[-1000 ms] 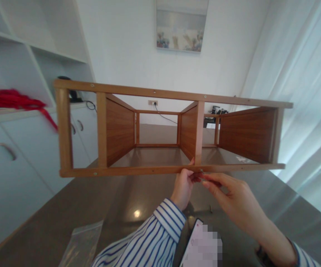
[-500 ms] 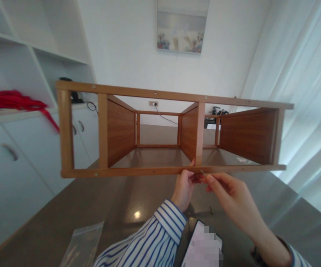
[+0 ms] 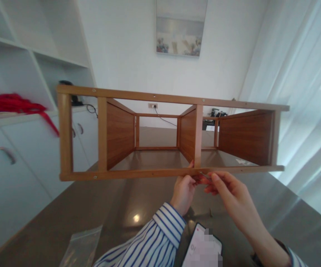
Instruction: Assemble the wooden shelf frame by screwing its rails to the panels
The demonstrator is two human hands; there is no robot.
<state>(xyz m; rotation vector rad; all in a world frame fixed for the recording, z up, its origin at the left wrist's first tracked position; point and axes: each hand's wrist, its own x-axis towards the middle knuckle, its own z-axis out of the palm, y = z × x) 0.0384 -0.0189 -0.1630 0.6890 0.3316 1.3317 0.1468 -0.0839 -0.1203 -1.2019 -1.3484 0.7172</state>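
A wooden shelf frame [image 3: 127,175] lies on its side on the table, its open face toward me. My left hand [image 3: 183,193] is closed round its lower rail near the middle shelf board [image 3: 188,133], one fingertip showing above the rail. My right hand [image 3: 234,196] pinches a thin metal piece [image 3: 205,175] against that rail, just right of my left hand. It is too small to tell whether this is a screw or a hex key. Below my hands, a loose screw [image 3: 210,213] rests on the table.
A phone [image 3: 203,246] lies near me on the grey table [image 3: 115,207]. To its left is a clear zip bag [image 3: 82,246] with small hardware inside. White cabinets [image 3: 18,174] stand at the left, and a white curtain [image 3: 296,92] hangs at the right.
The view has tilted slightly, so the frame sits a little lower. The fingers of my right hand have shifted around the thin metal piece, which now lies more slanted. My left hand keeps its hold.
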